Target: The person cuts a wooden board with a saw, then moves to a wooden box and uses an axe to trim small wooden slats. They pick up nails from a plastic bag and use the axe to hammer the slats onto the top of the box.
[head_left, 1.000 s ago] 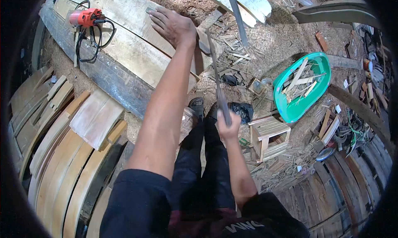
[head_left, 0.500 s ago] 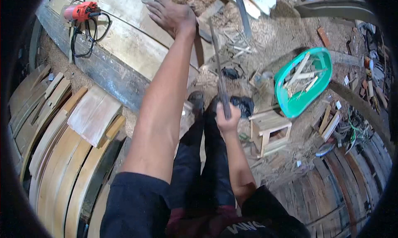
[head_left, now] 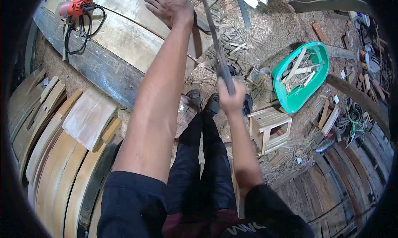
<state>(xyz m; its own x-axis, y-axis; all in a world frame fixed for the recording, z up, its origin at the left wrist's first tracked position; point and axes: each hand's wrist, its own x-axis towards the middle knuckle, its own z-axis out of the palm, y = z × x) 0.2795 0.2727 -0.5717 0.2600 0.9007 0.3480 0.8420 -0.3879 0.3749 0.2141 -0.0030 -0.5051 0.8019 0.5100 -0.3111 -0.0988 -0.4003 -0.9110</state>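
My left hand (head_left: 172,7) lies with fingers stretched out across a pale wooden plank (head_left: 139,7) at the top, its thumb side near the plank's end. A small grey piece pokes out by its fingertips. My right hand (head_left: 232,97) is wrapped round the near end of a long, narrow dark blade (head_left: 217,47). The blade points up and away to the left, seen almost edge-on, so its exact kind does not show. Its far tip overlaps the ground beyond the plank's end in this view.
A red power tool (head_left: 76,7) with a black cord rests on the planks. Right of me stand a wooden stool (head_left: 271,121) and a green tub (head_left: 278,85) of wood scraps. Curved boards (head_left: 56,167) are stacked at left. Wood offcuts (head_left: 236,43) litter the sawdust-covered floor.
My right hand has moved up and slightly right with the blade, whose tip now reaches farther away. My left hand stays on the plank; the view has shifted a little.
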